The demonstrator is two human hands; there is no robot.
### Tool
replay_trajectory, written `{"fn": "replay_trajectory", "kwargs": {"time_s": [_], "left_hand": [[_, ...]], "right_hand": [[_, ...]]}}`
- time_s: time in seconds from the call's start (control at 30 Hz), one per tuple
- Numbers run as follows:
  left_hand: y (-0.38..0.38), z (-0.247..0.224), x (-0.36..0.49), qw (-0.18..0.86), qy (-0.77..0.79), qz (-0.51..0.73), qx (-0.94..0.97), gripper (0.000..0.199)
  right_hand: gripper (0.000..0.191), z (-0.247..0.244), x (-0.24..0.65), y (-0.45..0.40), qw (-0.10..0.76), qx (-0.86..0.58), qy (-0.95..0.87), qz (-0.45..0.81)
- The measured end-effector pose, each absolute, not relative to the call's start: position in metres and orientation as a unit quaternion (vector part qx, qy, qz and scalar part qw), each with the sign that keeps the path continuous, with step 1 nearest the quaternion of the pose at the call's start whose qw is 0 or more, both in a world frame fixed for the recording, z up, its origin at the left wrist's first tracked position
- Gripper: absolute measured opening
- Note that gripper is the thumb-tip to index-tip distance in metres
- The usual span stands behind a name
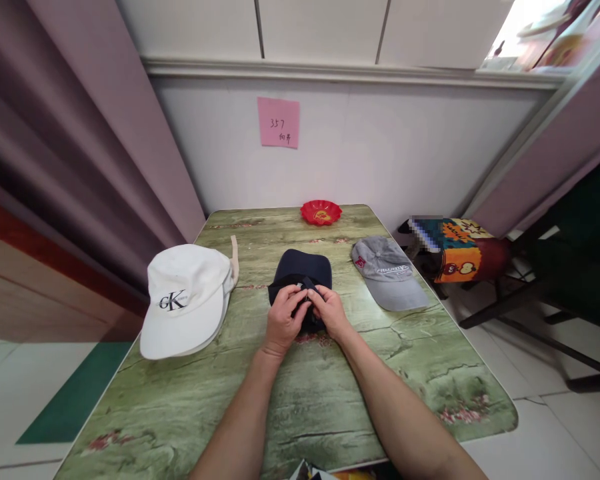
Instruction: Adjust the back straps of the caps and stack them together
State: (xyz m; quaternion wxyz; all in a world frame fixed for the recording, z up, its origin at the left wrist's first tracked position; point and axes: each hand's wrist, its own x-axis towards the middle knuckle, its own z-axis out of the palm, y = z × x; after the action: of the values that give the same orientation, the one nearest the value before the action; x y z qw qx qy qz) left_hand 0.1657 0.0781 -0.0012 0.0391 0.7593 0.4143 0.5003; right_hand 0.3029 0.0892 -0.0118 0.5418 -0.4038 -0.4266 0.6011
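Observation:
A dark navy baseball cap (pixel 303 265) rests on the middle of the green table, its brim pointing away from me. My left hand (pixel 287 315) and my right hand (pixel 329 309) meet at the back of this cap, both pinching its strap (pixel 307 285) between thumb and fingers. The small fastening between the fingertips is mostly hidden. To the left lie white caps (pixel 183 297), one nested on another, with a beige strap sticking up. On the right sits a grey cap (pixel 384 270) with white lettering, brim toward me.
A red scalloped dish (pixel 321 212) stands at the far edge of the green wood-patterned table (pixel 220 393). A pink note (pixel 279 123) is stuck on the wall behind. Right of the table are a stool with a patterned cover (pixel 463 250) and a dark chair.

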Motion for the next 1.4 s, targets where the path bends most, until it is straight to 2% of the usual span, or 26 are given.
{"fn": "replay_trajectory", "kwargs": {"time_s": [0.47,0.7,0.97,1.17,1.3,1.4], "left_hand": [[0.076,-0.007,0.168,0.006,0.438,0.489,0.754,0.021],[0.077,-0.006,0.166,0.010,0.437,0.508,0.743,0.020],[0.078,-0.007,0.163,0.029,0.449,0.497,0.742,0.019],[0.078,-0.005,0.162,0.053,0.423,0.472,0.771,0.026],[0.077,-0.004,0.164,0.023,0.414,0.461,0.784,0.028],[0.077,-0.006,0.167,-0.008,0.417,0.462,0.782,0.027]], "right_hand": [[0.033,-0.011,0.308,0.090,0.536,-0.388,-0.434,0.611],[0.034,-0.004,0.313,0.085,0.496,-0.379,-0.513,0.589],[0.028,-0.005,0.308,0.084,0.519,-0.432,-0.559,0.481],[0.036,-0.011,0.310,0.088,0.535,-0.443,-0.505,0.513],[0.040,-0.016,0.309,0.089,0.548,-0.447,-0.470,0.528],[0.039,-0.018,0.307,0.089,0.574,-0.470,-0.473,0.475]]}}
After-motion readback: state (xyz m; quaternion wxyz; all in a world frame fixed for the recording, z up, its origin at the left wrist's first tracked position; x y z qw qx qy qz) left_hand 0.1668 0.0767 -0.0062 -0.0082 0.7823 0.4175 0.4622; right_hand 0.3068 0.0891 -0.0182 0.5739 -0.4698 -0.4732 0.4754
